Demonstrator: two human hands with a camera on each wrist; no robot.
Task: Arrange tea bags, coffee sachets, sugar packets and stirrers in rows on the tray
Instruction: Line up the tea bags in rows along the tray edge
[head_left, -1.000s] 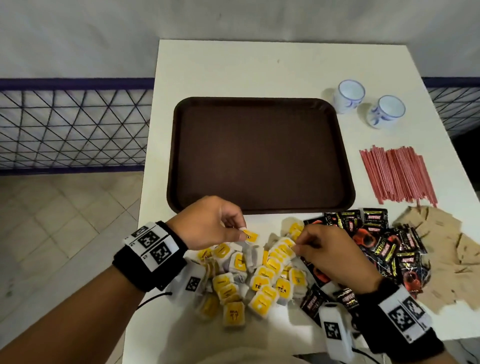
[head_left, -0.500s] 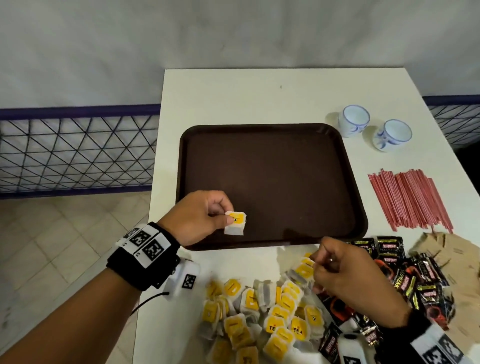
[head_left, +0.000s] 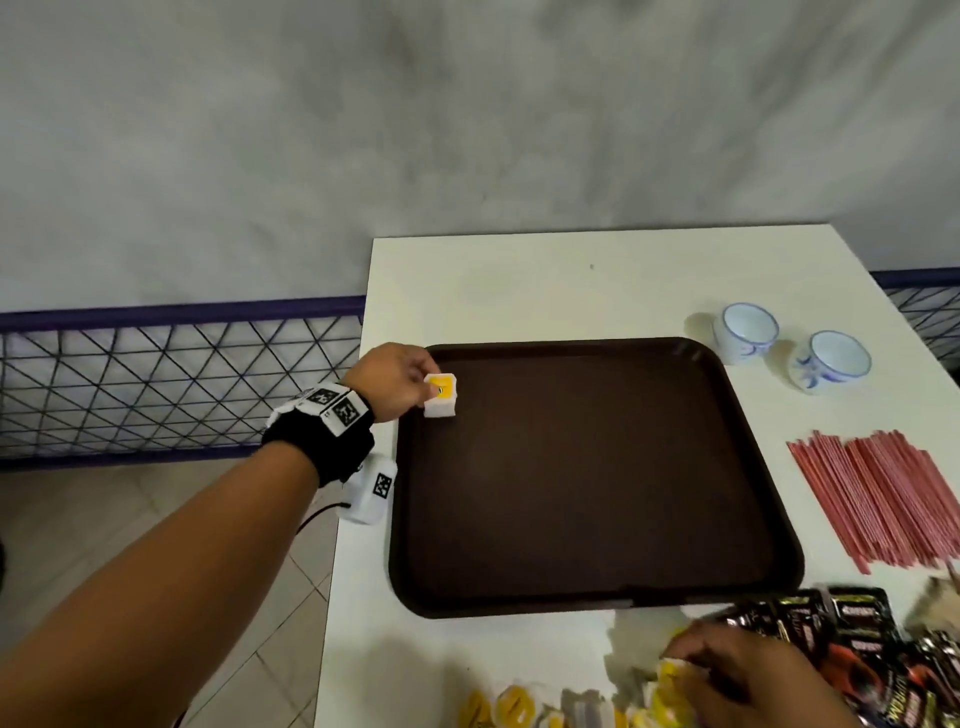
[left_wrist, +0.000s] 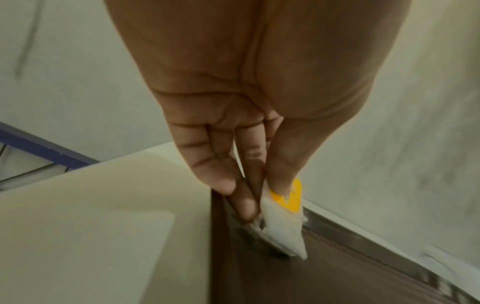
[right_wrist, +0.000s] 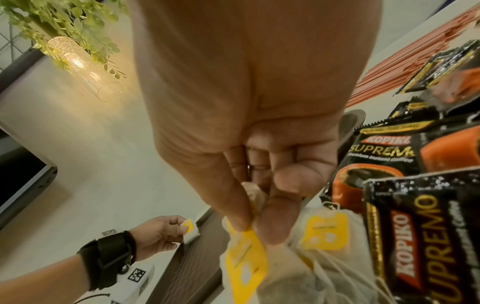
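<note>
My left hand (head_left: 410, 387) pinches a white tea bag with a yellow tag (head_left: 440, 396) at the far left corner of the dark brown tray (head_left: 597, 603); the bag's lower edge touches the tray floor (left_wrist: 283, 236). The tray holds nothing else. My right hand (head_left: 691, 670) is at the near edge of the table over the tea bag pile (head_left: 519, 704) and pinches another tea bag (right_wrist: 246, 259) between thumb and forefinger (right_wrist: 275, 224). Black coffee sachets (head_left: 852, 634) lie right of that hand. Red stirrers (head_left: 878, 493) lie right of the tray. Brown sugar packets (head_left: 935, 603) show at the right edge.
Two white and blue cups (head_left: 745, 332) (head_left: 831, 361) stand beyond the tray's far right corner. The white table (head_left: 571, 280) ends at a left edge close to my left wrist; beyond it a wire mesh fence (head_left: 182, 379) and tiled floor.
My left hand has carried its tea bag from the pile across the tray to the far left corner. The right hand stayed at the pile, holding a bag. The head view tilted upward.
</note>
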